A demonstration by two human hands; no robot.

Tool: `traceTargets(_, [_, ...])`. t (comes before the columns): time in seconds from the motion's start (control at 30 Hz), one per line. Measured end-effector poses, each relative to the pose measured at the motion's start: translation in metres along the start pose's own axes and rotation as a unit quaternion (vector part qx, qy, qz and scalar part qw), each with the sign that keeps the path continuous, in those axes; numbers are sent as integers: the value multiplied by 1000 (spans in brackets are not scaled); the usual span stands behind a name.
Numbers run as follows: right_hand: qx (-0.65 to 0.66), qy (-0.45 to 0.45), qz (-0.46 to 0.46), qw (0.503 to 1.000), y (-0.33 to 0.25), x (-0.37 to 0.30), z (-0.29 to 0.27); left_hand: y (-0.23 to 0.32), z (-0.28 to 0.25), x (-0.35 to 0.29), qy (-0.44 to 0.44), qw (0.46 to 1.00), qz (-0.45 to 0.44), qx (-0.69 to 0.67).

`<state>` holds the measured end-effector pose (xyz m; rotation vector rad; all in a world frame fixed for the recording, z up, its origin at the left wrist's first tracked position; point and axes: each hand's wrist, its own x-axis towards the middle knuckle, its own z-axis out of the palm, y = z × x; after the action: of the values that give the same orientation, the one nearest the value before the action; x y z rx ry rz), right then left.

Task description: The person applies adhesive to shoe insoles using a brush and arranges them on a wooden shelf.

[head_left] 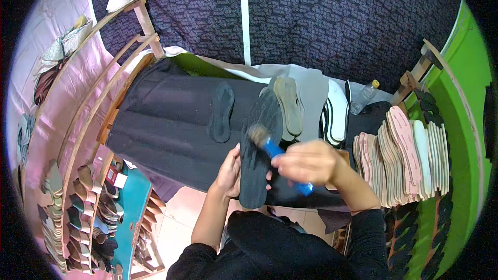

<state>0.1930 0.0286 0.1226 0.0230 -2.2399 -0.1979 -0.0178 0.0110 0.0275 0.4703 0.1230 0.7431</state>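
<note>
My left hand [228,173] is wrapped round the lower part of a long black shoe sole [253,181], thumb at its left edge and fingertips showing at its right edge. A brush with a blue handle [272,148] is gripped in my right hand [309,162], which is closed about the handle. The brush's brownish bristles touch or hover just over the middle of the sole; I cannot tell which. Dark, wet-looking streaks mark the sole's surface. Left of it, another black sole [222,114] lies flat on the black-covered table [166,103].
Beige-green soles [288,105], a grey one [313,106] and white ones [338,111] lie to the right. Behind them stands a clear bottle with a yellow cap [365,97]. Stacked pink and beige insoles [399,155] fill the right side. Curved wooden racks [85,124] with shoe parts stand left.
</note>
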Motion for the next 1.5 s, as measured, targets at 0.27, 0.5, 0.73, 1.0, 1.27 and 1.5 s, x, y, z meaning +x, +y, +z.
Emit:
traceTargets(0.27, [24, -7, 11, 1000, -1, -1, -2, -7, -5, -3, 20, 1000, 6, -20])
traceTargets(0.5, [91, -59, -2, 994, -19, -10, 6, -13, -4, 1, 71, 984, 41, -158])
traceTargets(0.73, [124, -88, -11, 988, -38, -9, 6, -10, 16, 11, 184, 982, 34, 1])
traceTargets(1.0, [114, -49, 14, 992, -36, -13, 7, -8, 17, 12, 147, 988, 33, 41])
traceTargets(1.27, [46, -55, 9, 997, -24, -19, 6, -7, 12, 12, 161, 984, 43, 57])
traceTargets(1.5, [128, -16, 66, 989, -13, -13, 0, -6, 16, 11, 143, 988, 50, 7])
